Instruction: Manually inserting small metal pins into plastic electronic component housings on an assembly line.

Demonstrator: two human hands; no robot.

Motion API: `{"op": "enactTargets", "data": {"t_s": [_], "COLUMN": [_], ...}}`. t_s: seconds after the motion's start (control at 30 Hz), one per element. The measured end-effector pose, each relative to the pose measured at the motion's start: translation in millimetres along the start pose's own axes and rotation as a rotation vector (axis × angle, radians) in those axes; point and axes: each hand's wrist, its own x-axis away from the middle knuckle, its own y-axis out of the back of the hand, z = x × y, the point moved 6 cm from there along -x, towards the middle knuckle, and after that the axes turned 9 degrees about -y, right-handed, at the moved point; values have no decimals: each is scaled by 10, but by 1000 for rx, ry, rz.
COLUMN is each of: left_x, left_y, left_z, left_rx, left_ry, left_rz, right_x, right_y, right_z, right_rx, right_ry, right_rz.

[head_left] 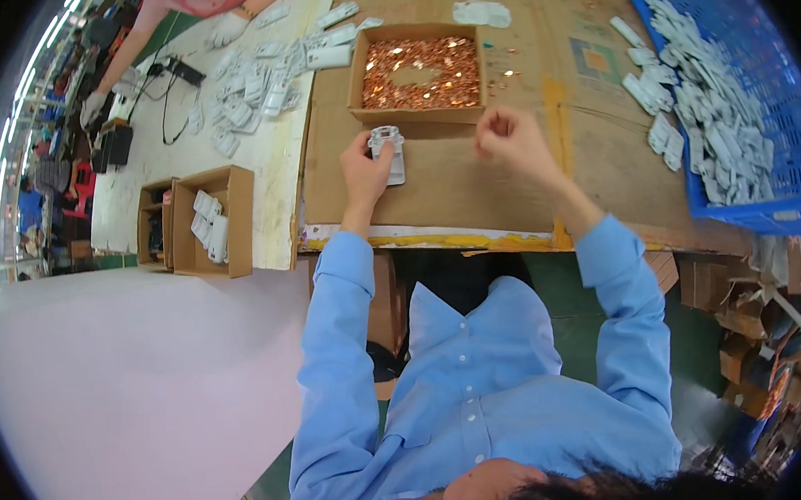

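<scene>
My left hand [362,175] grips a white plastic housing [394,164] with moulded compartments, thumb on its face, just above the cardboard-covered table. To its right, my right hand [518,141] is raised with the fingers curled together; anything between them is too small or hidden to make out. Beyond both hands stands a shallow cardboard box [419,118] filled with small shiny copper-coloured metal pieces [384,83]. Several such pieces lie loose on the cardboard [497,196] to the right of the box.
A blue plastic crate [796,175] of white parts stands at the right, with some spilled beside it. Many white housings [244,90] lie on the left table, near a co-worker's gloved hand [227,30]. Small cartons [239,229] stand at that table's near edge.
</scene>
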Motion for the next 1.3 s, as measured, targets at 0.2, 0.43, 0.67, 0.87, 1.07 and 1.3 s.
{"op": "enactTargets", "data": {"t_s": [0.2,0.43,0.67,0.87,1.07,1.3], "left_x": [-64,-52,784,1082,1133,1391], "left_y": [3,-163,-793,-1079,-1353,-1484], "left_z": [21,-187,-805,-1341,-1516,-1640], "left_rx": [70,305,972,617,401,516], "left_ry": [-15,249,542,287,82,35], "left_rz": [-26,-88,78,209,340,471], "right_x": [748,953,930,1264,1756,1892], "right_y": [370,361,386,393,358,227], "right_z": [-840,-733,-851,-624,-171,-114], "right_rx": [-167,92,-114,-398,-200,244], "right_ry": [-9,166,153,238,316,246], "right_rz": [-382,-595,-598,-546,-505,-562]}}
